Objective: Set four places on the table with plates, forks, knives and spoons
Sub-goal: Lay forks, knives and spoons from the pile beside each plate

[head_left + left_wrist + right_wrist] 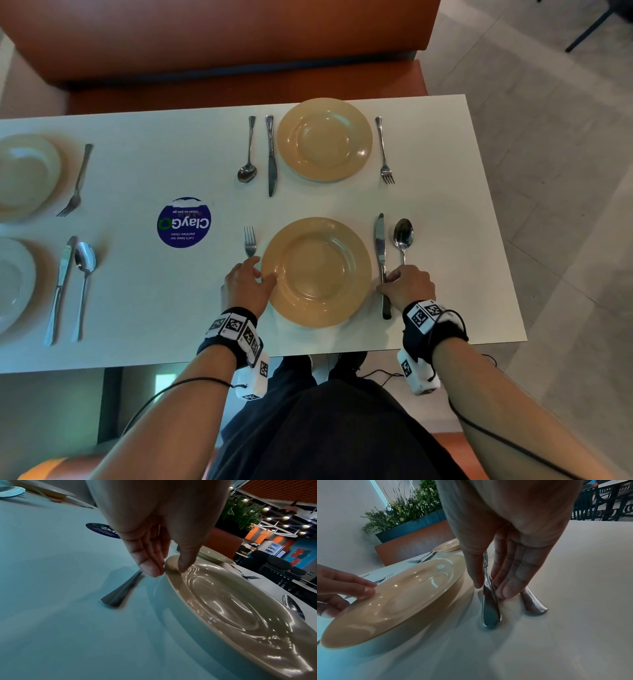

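The white table [445, 212] carries four places, and the near yellow plate [317, 272] lies flat by its front edge with a fork [250, 241] just to its left. The left hand [245, 286] pinches that plate's left rim — thumb on top, fingers at the edge. The right hand [406, 286] pinches the knife [381, 246] handle between thumb and fingers — a spoon [403, 236] lies just beside it.

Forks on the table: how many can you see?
3. One fork lies right of the far plate, one left of the near plate by the left hand, one beside the far-left plate. A fourth may lie outside the picture, at the left.
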Demonstrator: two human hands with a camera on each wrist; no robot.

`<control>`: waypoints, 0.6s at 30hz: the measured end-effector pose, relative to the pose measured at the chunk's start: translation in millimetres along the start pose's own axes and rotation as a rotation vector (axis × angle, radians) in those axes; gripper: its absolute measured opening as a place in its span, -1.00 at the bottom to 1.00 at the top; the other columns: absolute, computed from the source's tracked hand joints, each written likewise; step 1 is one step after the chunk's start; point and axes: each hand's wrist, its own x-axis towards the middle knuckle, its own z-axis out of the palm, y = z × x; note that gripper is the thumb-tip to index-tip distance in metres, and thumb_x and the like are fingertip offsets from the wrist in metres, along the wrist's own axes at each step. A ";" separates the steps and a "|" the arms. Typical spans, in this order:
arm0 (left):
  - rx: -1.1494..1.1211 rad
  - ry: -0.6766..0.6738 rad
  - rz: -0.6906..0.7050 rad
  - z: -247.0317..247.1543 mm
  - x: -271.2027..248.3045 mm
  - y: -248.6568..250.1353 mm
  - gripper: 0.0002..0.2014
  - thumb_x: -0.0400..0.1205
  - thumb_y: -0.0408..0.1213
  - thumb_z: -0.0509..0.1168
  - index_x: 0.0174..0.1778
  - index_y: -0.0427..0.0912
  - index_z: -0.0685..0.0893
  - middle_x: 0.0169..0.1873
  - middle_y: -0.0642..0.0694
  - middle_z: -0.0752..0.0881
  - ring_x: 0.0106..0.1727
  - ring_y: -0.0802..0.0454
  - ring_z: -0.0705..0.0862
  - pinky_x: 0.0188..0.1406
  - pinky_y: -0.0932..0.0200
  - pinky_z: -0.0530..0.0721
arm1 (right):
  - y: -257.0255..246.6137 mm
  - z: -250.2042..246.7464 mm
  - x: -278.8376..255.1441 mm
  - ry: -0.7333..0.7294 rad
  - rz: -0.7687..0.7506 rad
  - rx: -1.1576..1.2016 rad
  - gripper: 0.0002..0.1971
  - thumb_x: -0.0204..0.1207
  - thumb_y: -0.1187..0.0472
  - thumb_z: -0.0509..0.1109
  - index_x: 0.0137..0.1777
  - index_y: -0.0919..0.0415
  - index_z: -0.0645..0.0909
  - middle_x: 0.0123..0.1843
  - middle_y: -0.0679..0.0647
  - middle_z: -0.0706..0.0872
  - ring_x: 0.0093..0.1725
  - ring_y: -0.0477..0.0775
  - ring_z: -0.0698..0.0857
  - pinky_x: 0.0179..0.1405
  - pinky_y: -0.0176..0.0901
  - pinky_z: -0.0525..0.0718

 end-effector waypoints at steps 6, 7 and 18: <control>-0.001 -0.004 0.015 1.9 -2.0 -2.2 -0.48 0.58 -0.02 0.39 0.45 -0.09 0.55 0.11 -0.08 0.73 0.18 -0.07 0.66 0.25 -0.03 0.57 | 1.3 0.6 1.1 -0.005 0.006 -0.011 -0.84 0.37 0.08 0.56 -0.10 0.10 0.77 -0.02 0.16 0.79 -0.13 0.18 0.61 -0.10 -0.19 0.52; -0.002 -0.002 0.017 2.1 -2.1 -2.8 -0.48 0.58 -0.02 0.39 0.45 -0.09 0.56 0.10 -0.08 0.74 0.17 -0.06 0.67 0.24 -0.04 0.58 | 1.4 0.7 1.4 -0.007 0.005 -0.013 -0.85 0.37 0.08 0.56 -0.11 0.10 0.77 -0.03 0.16 0.80 -0.12 0.19 0.62 -0.10 -0.19 0.52; -0.035 0.086 -0.027 -15.6 -6.8 -26.0 -0.60 0.65 -0.01 0.31 0.38 -0.03 0.61 0.05 -0.01 0.76 0.05 -0.01 0.68 0.15 0.03 0.56 | 25.3 -13.6 3.9 0.082 0.006 0.089 -0.78 0.50 -0.03 0.42 0.04 0.06 0.68 0.05 0.10 0.77 -0.06 0.13 0.61 -0.05 -0.16 0.46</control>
